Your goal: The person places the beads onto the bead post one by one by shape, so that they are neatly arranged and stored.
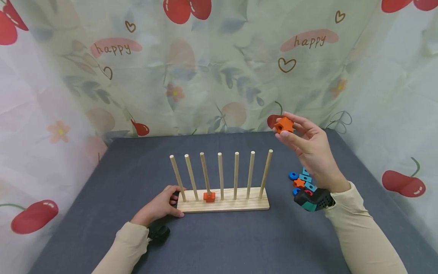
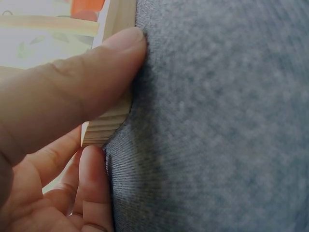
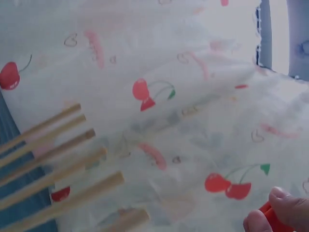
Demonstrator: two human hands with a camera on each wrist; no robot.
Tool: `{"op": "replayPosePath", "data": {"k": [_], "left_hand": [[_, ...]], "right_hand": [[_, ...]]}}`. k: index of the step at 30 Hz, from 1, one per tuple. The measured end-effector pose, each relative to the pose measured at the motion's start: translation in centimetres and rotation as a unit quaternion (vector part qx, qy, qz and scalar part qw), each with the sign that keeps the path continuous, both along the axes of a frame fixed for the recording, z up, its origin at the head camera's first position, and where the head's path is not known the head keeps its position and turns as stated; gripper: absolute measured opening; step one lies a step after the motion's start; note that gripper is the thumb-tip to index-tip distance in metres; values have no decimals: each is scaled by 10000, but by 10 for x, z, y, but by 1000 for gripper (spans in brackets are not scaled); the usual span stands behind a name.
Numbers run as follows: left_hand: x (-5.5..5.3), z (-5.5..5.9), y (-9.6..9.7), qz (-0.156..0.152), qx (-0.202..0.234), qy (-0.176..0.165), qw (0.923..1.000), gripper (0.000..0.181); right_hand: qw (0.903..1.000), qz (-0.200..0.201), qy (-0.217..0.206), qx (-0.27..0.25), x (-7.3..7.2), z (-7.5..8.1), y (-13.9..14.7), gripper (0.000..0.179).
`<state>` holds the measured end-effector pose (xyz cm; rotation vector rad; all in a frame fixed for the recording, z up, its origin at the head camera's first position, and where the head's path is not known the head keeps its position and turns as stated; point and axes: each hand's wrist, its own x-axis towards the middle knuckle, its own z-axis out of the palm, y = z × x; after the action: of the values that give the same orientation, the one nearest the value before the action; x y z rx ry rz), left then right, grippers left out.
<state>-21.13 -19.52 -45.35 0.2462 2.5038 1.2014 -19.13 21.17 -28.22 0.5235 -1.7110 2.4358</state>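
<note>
My right hand (image 1: 313, 146) pinches an orange star-shaped bead (image 1: 284, 125) with a hole, raised above the table to the right of the pegs. In the right wrist view only fingertips and a bit of the orange bead (image 3: 276, 220) show at the lower corner. A wooden peg board (image 1: 224, 205) with several upright pegs stands mid-table. My left hand (image 1: 164, 203) grips its left end, thumb at the front edge and fingers around the end, as the left wrist view also shows. Another orange bead (image 1: 209, 197) sits at the foot of the third peg from the left.
Right of the board lies a small cluster of beads: blue rings (image 1: 293, 175), light-blue blocks (image 1: 305, 178), an orange star (image 1: 299, 183) and a red piece (image 1: 308, 192), partly hidden by the wrist camera (image 1: 313, 199). A printed curtain (image 1: 212, 76) surrounds the dark table (image 1: 226, 243).
</note>
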Motion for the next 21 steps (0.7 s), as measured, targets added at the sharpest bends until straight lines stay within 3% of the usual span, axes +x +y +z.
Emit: {"op": "replayPosePath", "data": {"k": [9, 21], "left_hand": [[0, 0, -1, -45, 8, 26, 10000, 80], [-1, -2, -1, -59, 37, 53, 10000, 80]], "right_hand": [[9986, 499, 112, -162, 11, 12, -30, 37], [9988, 186, 286, 361, 16, 16, -71, 41]]}}
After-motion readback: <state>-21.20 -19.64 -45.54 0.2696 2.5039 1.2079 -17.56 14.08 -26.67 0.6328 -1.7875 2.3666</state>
